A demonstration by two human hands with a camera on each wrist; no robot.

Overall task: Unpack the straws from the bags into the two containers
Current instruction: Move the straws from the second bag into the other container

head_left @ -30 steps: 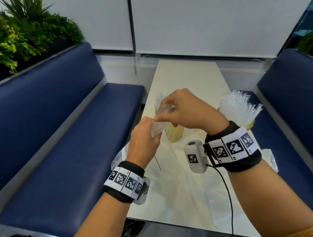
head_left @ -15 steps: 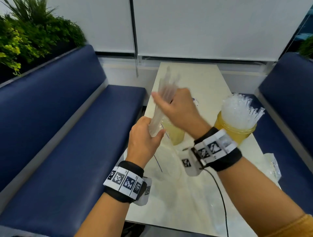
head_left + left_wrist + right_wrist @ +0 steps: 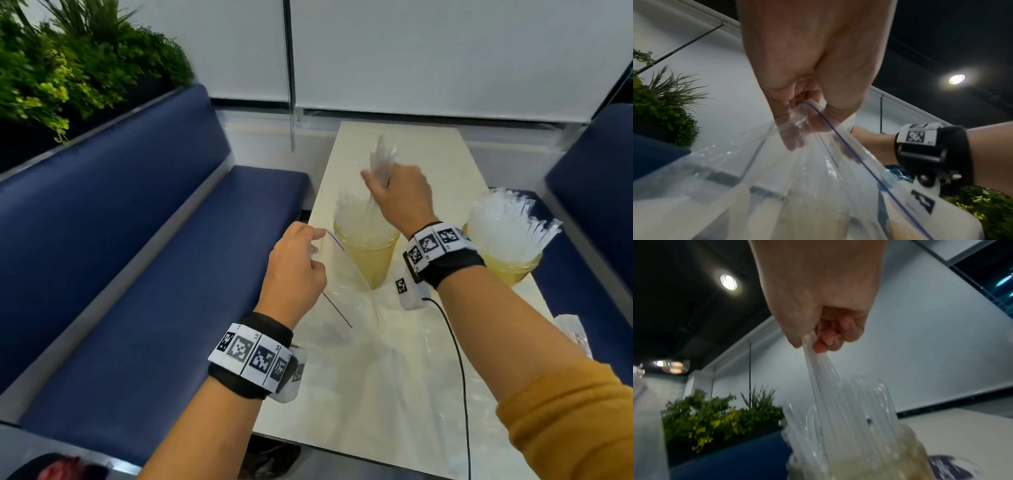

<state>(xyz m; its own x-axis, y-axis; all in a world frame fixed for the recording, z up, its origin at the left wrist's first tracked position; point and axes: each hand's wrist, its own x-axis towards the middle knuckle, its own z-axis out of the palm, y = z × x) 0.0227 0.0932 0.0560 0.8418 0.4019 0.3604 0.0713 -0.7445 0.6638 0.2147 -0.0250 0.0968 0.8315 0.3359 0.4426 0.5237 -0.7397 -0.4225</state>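
My right hand (image 3: pixel 394 192) grips a bundle of clear wrapped straws (image 3: pixel 380 161) above the left yellow container (image 3: pixel 368 253), their lower ends down among the straws standing in it. From the right wrist the straws (image 3: pixel 828 386) fan down from my fingers (image 3: pixel 824 340) into the container (image 3: pixel 869 459). My left hand (image 3: pixel 301 250) pinches the top of a clear zip bag (image 3: pixel 346 308) with a blue seal line, held up left of that container. The left wrist view shows the bag (image 3: pixel 797 178) hanging from my fingers (image 3: pixel 797 123). The right yellow container (image 3: pixel 510 263) is packed with straws.
The pale table (image 3: pixel 404 394) runs between two blue benches (image 3: pixel 154 274). Empty clear bags lie crumpled on its near half. Another bag (image 3: pixel 572 332) lies at the right edge. A black cable (image 3: pixel 459 359) trails from my right wrist. Green plants (image 3: pixel 68 68) stand behind the left bench.
My right hand pulled the straw bundle out of the bag, lifted it and carried it right over the left container. My left hand kept hold of the emptied bag.
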